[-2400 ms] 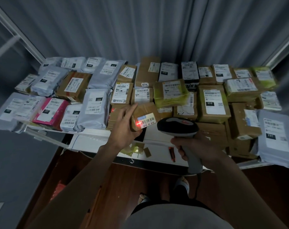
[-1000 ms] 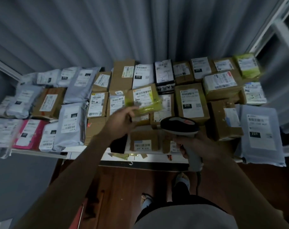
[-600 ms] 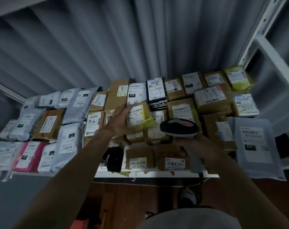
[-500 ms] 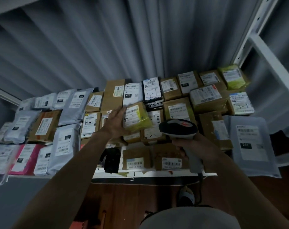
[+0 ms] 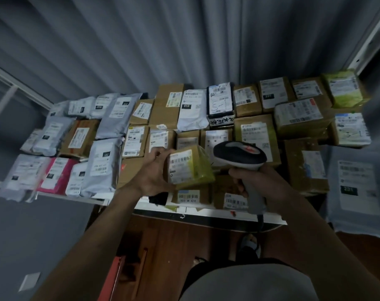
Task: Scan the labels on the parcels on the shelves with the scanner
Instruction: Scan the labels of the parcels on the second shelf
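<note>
My left hand [image 5: 155,170] grips a small parcel wrapped in yellow tape [image 5: 190,166] by its left side and holds it lifted above the front row, its white barcode label tilted toward me. My right hand [image 5: 253,178] grips the grey handle of the black-headed scanner [image 5: 239,156], whose head sits just right of that parcel. No red scan light shows on the label. Many labelled parcels cover the white shelf [image 5: 206,210]. Two small brown boxes [image 5: 192,195] with barcodes lie at the front edge below my hands.
Grey mailer bags [image 5: 104,168] and a pink bag [image 5: 57,177] fill the left of the shelf; brown cartons [image 5: 305,166] and a large grey bag [image 5: 358,187] fill the right. A grey curtain hangs behind. White shelf uprights stand at both sides. Wooden floor lies below.
My left hand set down the small brown box after the red scan, reached back, took the yellow-taped parcel and drew it toward me, beside the scanner head. The camera tilted.
</note>
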